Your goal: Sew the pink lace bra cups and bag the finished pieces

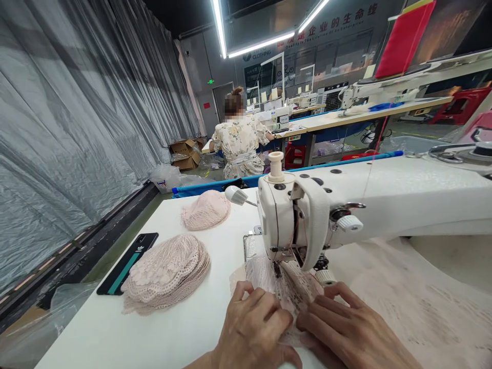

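From where I stand, both hands are on a piece of pale pink lace (298,287) at the sewing machine (384,189). The lace lies under the presser foot (277,269), gathered in folds that run toward the hands. The left hand (253,318) lies over its near left part, fingers bent and drawn close together. The right hand (342,325) lies over the near right part, its fingers bent too, with their tips close to the left hand. I cannot tell whether either hand pinches the lace or only presses it down.

The white machine's arm reaches in from the right, with a cream knob (275,166) on top of its head and a red thread (371,171) coming down to it. To the right of the hands, a wide sheet of pale lace (418,302) spreads out beneath the arm.

On the white table (192,333), left of the hands, sits a stack of scalloped lace pieces (165,274). It partly covers a black phone (140,243) with a teal stripe. Farther back, near the table's far edge, is a smaller pink lace pile (207,209).

Beyond the table, a person in a flowered top (240,143) sits facing away at another workbench (319,122). A grey curtain (84,102) hangs along the left side, with open cardboard boxes (185,154) near its far end.
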A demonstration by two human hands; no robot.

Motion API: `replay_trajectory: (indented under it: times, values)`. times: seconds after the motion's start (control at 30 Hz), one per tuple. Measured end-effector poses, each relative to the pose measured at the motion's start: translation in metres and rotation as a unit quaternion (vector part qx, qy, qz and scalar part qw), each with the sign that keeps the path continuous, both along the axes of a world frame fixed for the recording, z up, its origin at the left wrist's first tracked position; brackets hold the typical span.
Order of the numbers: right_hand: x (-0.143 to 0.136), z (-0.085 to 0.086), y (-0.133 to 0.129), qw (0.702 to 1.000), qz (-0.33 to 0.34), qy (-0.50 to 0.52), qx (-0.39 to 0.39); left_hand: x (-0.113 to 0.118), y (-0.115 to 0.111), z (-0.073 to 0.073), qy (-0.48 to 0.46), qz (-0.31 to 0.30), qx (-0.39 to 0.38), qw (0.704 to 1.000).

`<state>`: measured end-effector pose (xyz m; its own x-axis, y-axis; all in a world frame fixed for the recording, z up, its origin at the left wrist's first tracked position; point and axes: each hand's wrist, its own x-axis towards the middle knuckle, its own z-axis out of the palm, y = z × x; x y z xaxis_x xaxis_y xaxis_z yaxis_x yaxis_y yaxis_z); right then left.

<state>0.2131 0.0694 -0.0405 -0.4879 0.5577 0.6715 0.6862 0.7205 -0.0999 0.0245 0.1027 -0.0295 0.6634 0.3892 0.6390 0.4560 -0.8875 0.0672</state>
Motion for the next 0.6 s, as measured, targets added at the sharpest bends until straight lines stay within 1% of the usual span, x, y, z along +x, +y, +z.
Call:
replay_trajectory:
  times: [0.1,0.27,0.4,0.47,0.53,0.6]
  values:
    - [-0.0010,0.0002,0.0008,1.000,-0.002,0.004,0.006,-0.0012,0.0010,0.0002,-0.016,0.002,-0.038,0.999]
    - [0.0013,-0.0040,-0.0013,0.999,-0.005,0.000,-0.044,-0.0013,0.0023,-0.0018,-0.013,0.014,-0.027,0.999]
    - [0.0035,-0.0087,-0.0031,0.998,-0.006,0.006,-0.062,-0.0026,0.0004,-0.0001,-0.001,0.017,-0.064,0.998]
    - [0.0054,-0.0093,-0.0034,0.996,0.001,0.003,-0.092,-0.0033,-0.0003,0.0006,0.001,0.015,-0.074,0.997]
    - [0.0074,-0.0089,-0.0038,0.991,0.011,-0.006,-0.132,-0.0038,-0.0003,0.0004,0.006,0.012,-0.066,0.998]
    - [0.0085,-0.0081,-0.0045,0.988,0.019,-0.013,-0.153,-0.0041,0.0002,-0.0002,0.012,0.011,-0.064,0.998]
